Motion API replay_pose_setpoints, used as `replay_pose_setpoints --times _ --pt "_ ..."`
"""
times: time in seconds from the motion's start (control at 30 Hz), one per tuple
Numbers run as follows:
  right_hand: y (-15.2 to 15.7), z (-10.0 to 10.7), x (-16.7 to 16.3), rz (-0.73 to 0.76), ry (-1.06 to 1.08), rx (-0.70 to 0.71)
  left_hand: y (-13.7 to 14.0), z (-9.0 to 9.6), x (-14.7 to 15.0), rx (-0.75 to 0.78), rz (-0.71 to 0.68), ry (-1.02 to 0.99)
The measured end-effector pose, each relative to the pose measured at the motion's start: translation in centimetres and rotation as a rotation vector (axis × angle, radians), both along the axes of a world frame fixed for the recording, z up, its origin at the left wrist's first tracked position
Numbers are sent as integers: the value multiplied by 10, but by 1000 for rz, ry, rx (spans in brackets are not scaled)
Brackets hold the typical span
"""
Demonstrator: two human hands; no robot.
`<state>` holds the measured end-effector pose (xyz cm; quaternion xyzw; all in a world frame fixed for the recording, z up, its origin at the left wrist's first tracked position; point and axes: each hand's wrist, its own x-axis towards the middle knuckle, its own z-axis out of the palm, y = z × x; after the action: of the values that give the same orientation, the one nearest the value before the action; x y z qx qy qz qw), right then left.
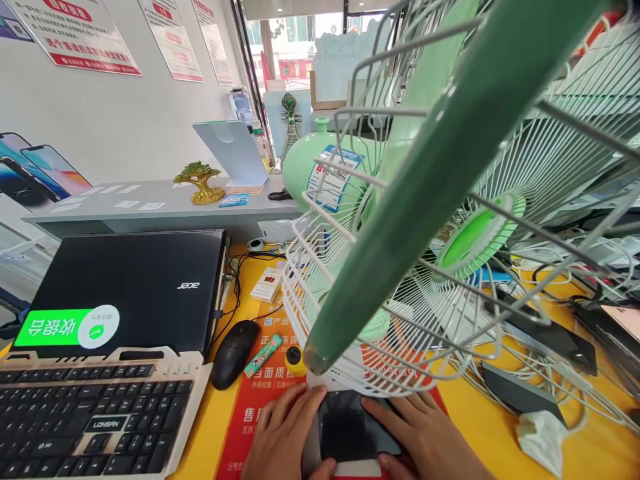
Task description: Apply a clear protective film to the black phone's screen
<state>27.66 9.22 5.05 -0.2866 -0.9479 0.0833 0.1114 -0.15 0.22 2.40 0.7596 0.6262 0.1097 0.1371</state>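
A dark phone point(347, 430) is held flat on the yellow desk point(490, 427) at the bottom edge of the view, over a red printed mat point(260, 407). It is pressed between the left hand point(283, 433) on its left edge and the right hand point(427, 437) on its right edge, fingers laid along the sides and thumbs tucked underneath.

Just above the hands, most of the view is blocked by a green fan point(430, 220) with a white wire cage, seen very close; its blade runs diagonally down towards the phone. To the left of the mat, a black mouse point(234, 353), a small green tube point(263, 355) and a yellow cap point(295, 357) are found. Further left, a closed black laptop point(130, 287) is set behind a keyboard point(95, 417). A crumpled tissue point(543, 437) and tangled cables point(565, 333) are seen on the right.

The phone's lower end and both wrists are cut off by the frame. What lies behind the fan cage is hard to make out.
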Motion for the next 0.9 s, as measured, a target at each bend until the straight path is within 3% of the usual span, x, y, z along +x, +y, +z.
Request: replay_pose_setpoints --times 0.6,0.9 --pt "-5 -11 6 -49 -22 -226 -4 8 8 12 86 -46" --pt "-5 -3 3 -47 -30 -278 -5 12 8 0 79 -36"
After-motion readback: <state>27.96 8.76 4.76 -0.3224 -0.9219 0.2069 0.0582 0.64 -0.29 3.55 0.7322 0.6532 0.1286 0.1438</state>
